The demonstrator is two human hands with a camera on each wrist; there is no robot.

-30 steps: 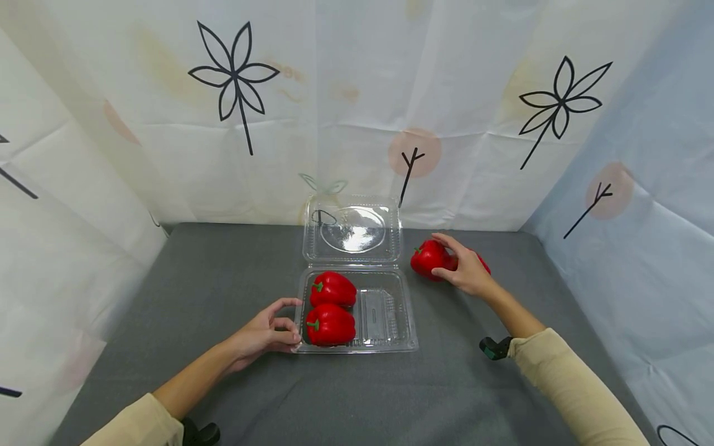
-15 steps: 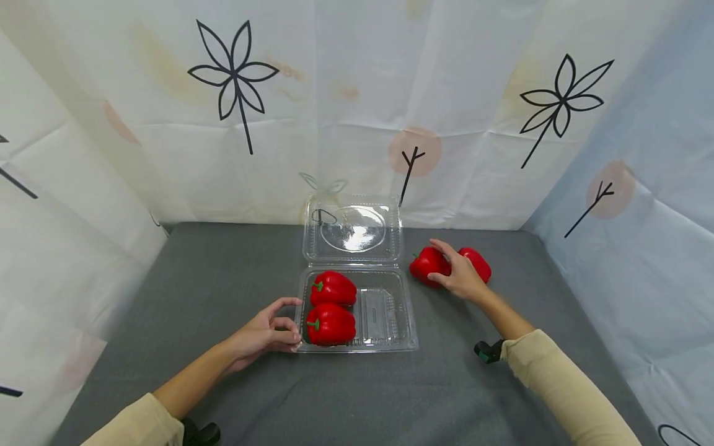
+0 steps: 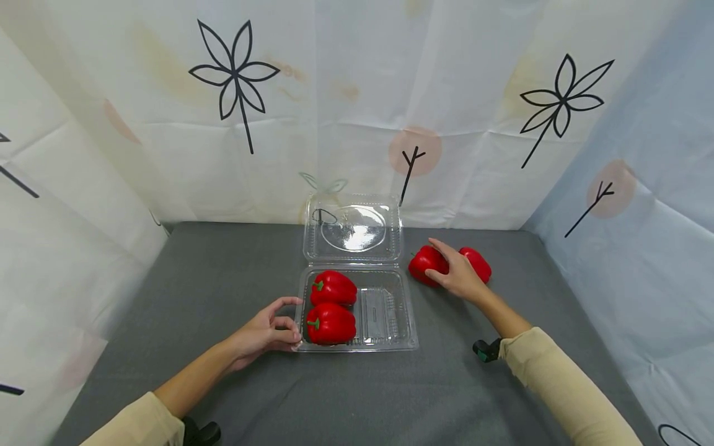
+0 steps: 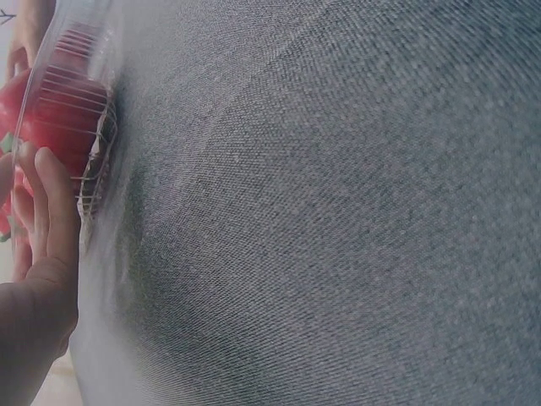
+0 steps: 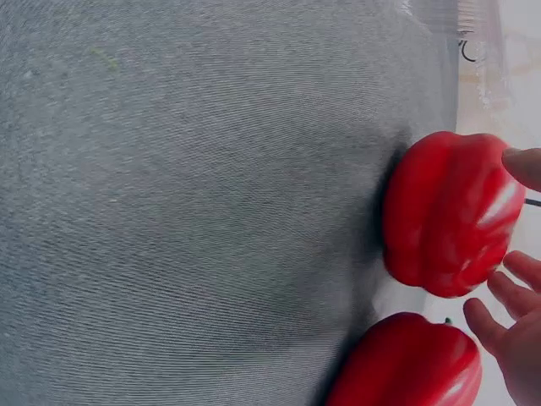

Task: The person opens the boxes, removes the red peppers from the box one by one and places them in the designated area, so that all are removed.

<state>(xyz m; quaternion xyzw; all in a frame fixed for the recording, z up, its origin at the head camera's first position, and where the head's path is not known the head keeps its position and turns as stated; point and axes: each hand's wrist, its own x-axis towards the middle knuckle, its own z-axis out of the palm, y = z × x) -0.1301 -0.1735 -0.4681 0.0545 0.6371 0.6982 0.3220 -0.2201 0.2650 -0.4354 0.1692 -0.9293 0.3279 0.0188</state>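
In the head view, my left hand (image 3: 262,334) is at the left side of a clear plastic clamshell container (image 3: 385,344), fingertips touching its rim. The left wrist view has those fairly straight fingers (image 4: 57,220) against the ribbed wall. Two red bell peppers, one far (image 3: 334,288) and one near (image 3: 331,324), lie side by side in the container's left half. To the right of it, my right hand (image 3: 464,277) holds another red bell pepper (image 3: 425,265) between thumb and fingers. The right wrist view shows thumb and fingers on opposite sides of this pepper (image 5: 452,211).
One more red bell pepper (image 3: 476,263) lies just right of the held one. The container's lid (image 3: 352,248) stands folded back against the patterned white curtain (image 3: 357,111). A grey cloth (image 3: 234,266) covers the table.
My right hand and the pepper at it have shifted slightly left and nearer to me, uncovering more of the pepper behind. The left hand and the container have stayed in place.
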